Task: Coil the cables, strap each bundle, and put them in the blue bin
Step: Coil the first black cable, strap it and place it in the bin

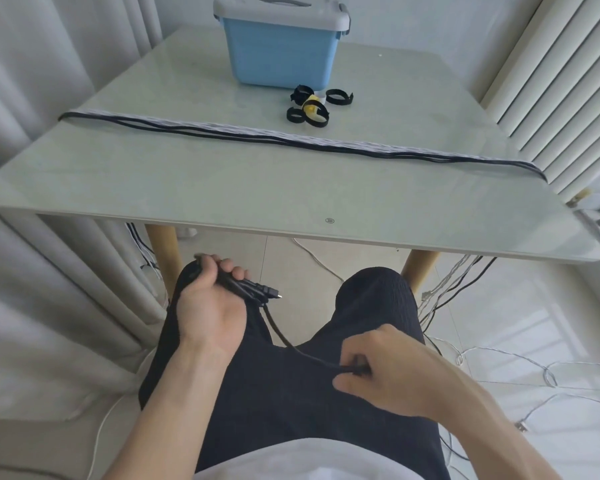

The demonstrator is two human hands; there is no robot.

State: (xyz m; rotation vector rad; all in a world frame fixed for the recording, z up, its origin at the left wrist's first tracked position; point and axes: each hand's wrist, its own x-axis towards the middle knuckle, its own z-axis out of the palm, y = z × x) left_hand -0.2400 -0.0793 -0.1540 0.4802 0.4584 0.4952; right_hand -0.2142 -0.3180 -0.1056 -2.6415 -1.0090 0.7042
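— Two hands, below the table edge, over the lap. What does each hold?

— The left hand (pixel 211 299) has its fingers curled round a black cable (pixel 284 337), plug ends poking out past the thumb. The right hand (pixel 385 372) pinches that same cable lower down.

— And the rest?

— A bunch of long black and white cables (pixel 291 140) lies stretched across the pale glass table (pixel 153 181), ends hanging off both sides. Beyond them sit looped black and yellow straps (pixel 312 107), just before the light-blue plastic bin (pixel 279 53), whose grey lid is on.
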